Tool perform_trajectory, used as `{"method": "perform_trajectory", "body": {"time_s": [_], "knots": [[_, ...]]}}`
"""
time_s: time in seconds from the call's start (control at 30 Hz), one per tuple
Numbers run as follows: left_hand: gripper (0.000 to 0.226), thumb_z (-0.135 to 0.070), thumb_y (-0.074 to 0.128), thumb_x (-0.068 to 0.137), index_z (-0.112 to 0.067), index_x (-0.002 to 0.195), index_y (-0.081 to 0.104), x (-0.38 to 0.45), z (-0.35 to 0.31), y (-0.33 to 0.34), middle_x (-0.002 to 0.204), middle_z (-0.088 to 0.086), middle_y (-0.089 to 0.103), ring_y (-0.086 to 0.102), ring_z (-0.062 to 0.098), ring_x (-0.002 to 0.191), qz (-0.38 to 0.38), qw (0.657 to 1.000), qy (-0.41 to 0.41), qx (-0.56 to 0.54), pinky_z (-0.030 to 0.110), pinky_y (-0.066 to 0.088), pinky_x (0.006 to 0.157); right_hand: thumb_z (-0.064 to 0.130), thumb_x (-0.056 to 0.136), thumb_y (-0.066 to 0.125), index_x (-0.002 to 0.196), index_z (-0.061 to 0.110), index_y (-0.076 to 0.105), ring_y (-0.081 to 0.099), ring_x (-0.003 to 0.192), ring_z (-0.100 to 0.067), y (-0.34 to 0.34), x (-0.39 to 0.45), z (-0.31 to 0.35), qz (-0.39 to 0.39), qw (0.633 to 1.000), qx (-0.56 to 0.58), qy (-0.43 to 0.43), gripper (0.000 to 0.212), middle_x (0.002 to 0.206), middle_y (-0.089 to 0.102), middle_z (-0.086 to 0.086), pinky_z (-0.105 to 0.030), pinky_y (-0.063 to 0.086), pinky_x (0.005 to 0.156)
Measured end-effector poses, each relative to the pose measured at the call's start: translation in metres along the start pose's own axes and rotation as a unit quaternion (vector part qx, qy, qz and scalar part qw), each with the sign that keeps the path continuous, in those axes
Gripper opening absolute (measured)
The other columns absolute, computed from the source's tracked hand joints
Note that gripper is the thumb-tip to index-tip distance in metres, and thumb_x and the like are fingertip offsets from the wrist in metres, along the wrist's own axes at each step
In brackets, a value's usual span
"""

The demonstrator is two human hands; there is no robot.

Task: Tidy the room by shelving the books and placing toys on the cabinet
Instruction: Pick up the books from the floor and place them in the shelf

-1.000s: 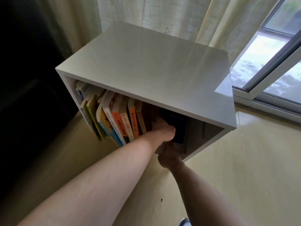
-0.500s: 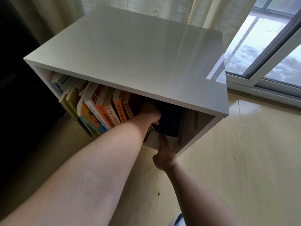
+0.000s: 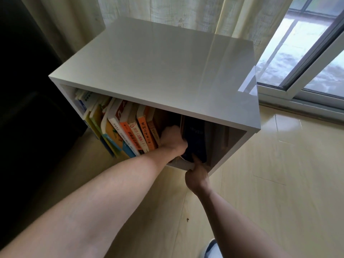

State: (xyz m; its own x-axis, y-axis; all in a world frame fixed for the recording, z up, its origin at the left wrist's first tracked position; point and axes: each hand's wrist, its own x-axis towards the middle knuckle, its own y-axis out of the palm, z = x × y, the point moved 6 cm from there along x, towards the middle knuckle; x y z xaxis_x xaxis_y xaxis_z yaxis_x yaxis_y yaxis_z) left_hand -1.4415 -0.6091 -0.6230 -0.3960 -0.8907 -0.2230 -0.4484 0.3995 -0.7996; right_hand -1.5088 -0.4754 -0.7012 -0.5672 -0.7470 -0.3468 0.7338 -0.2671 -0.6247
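A glossy white box-shaped cabinet (image 3: 167,71) stood on the shiny pale floor (image 3: 279,183), in front of a cream curtain (image 3: 167,12) and beside a sliding glass window (image 3: 307,58). Inside it, a row of bright orange, yellow and white books (image 3: 128,135) leaned over on the left side. The left hand (image 3: 174,141) reached into the cabinet, and its fingers were wrapped round the edge of a dark blue book (image 3: 195,138) that stood just right of the row. The right hand (image 3: 197,176) was low at the front edge, with one finger pressed on the bottom of that book and the other fingers curled in.
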Motion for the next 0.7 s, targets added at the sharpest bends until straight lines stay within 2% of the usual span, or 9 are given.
{"method": "perform_trajectory", "body": {"time_s": [0.07,0.17,0.27,0.33,0.4,0.43,0.53,0.6,0.7], "knots": [[0.008,-0.020,0.068,0.096,-0.012,0.099,0.069,-0.019,0.010,-0.003,0.093,0.002,0.069,0.070,0.019,0.086,0.001,1.000,0.022,0.004,0.028,0.059,0.074,0.001,0.093,0.045,0.155,0.027,0.040,0.058,0.122,-0.033,-0.007,-0.004,0.005,-0.020,0.999,0.001,0.026,0.067,0.141,0.059,-0.008,-0.038,0.051,0.100],[0.004,-0.017,0.068,0.096,-0.015,0.099,0.069,-0.048,0.025,-0.015,0.093,-0.002,0.067,0.067,0.017,0.087,0.009,0.999,0.046,-0.007,0.026,0.057,0.073,0.007,0.098,0.047,0.149,0.021,0.049,0.066,0.106,-0.032,-0.019,-0.015,0.019,-0.014,0.998,-0.051,0.038,0.053,0.127,0.066,-0.012,-0.037,0.058,0.087],[0.001,-0.016,0.070,0.094,-0.015,0.094,0.069,-0.066,0.037,-0.025,0.085,-0.003,0.065,0.066,0.016,0.082,0.023,0.998,0.065,-0.010,0.020,0.054,0.066,0.028,0.108,0.041,0.129,0.010,0.062,0.067,0.105,-0.035,-0.023,-0.019,0.033,0.023,0.997,-0.041,0.069,0.035,0.121,0.068,-0.016,-0.041,0.057,0.090],[0.005,-0.016,0.072,0.091,-0.017,0.087,0.070,-0.079,0.044,-0.032,0.079,-0.005,0.064,0.065,0.016,0.079,0.043,0.996,0.083,0.004,0.016,0.048,0.060,0.059,0.102,0.041,0.114,0.015,0.063,0.068,0.103,-0.034,-0.019,-0.025,0.048,0.053,0.984,0.130,0.113,0.050,0.119,0.070,-0.014,-0.047,0.058,0.094],[0.018,-0.018,0.071,0.090,-0.022,0.074,0.065,-0.088,0.050,-0.033,0.072,-0.006,0.063,0.067,0.020,0.077,0.064,0.993,0.098,0.008,0.017,0.045,0.056,0.078,0.092,0.040,0.127,0.019,0.056,0.065,0.111,-0.036,-0.011,-0.027,0.058,0.094,0.938,0.285,0.171,0.070,0.128,0.066,-0.011,-0.049,0.056,0.098],[0.023,-0.020,0.070,0.091,-0.023,0.069,0.063,-0.094,0.052,-0.035,0.070,-0.005,0.063,0.066,0.020,0.075,0.079,0.992,0.102,0.009,0.017,0.042,0.055,0.082,0.088,0.041,0.138,0.019,0.048,0.062,0.119,-0.038,-0.008,-0.030,0.064,0.122,0.923,0.313,0.191,0.080,0.136,0.061,-0.009,-0.050,0.054,0.100],[0.026,-0.026,0.069,0.093,-0.022,0.067,0.065,-0.103,0.054,-0.034,0.070,-0.005,0.064,0.062,0.015,0.070,0.113,0.988,0.106,-0.003,0.021,0.040,0.055,0.088,0.078,0.047,0.150,0.021,0.033,0.051,0.133,-0.044,-0.003,-0.043,0.071,0.174,0.909,0.308,0.221,0.099,0.150,0.048,-0.012,-0.058,0.051,0.102],[0.033,-0.027,0.068,0.094,-0.028,0.062,0.059,-0.105,0.057,-0.032,0.067,-0.010,0.060,0.059,0.013,0.070,0.116,0.988,0.104,-0.002,0.020,0.038,0.054,0.092,0.070,0.052,0.152,0.022,0.031,0.051,0.134,-0.043,0.002,-0.046,0.070,0.183,0.911,0.300,0.218,0.110,0.151,0.048,-0.012,-0.059,0.051,0.101],[0.024,-0.025,0.067,0.095,-0.030,0.072,0.062,-0.100,0.066,-0.027,0.077,-0.006,0.066,0.068,0.021,0.084,0.124,0.987,0.102,0.016,0.027,0.048,0.064,0.092,0.061,0.063,0.150,0.025,0.035,0.055,0.131,-0.035,0.017,-0.044,0.073,0.202,0.915,0.290,0.194,0.115,0.145,0.055,-0.007,-0.056,0.054,0.098]]}}
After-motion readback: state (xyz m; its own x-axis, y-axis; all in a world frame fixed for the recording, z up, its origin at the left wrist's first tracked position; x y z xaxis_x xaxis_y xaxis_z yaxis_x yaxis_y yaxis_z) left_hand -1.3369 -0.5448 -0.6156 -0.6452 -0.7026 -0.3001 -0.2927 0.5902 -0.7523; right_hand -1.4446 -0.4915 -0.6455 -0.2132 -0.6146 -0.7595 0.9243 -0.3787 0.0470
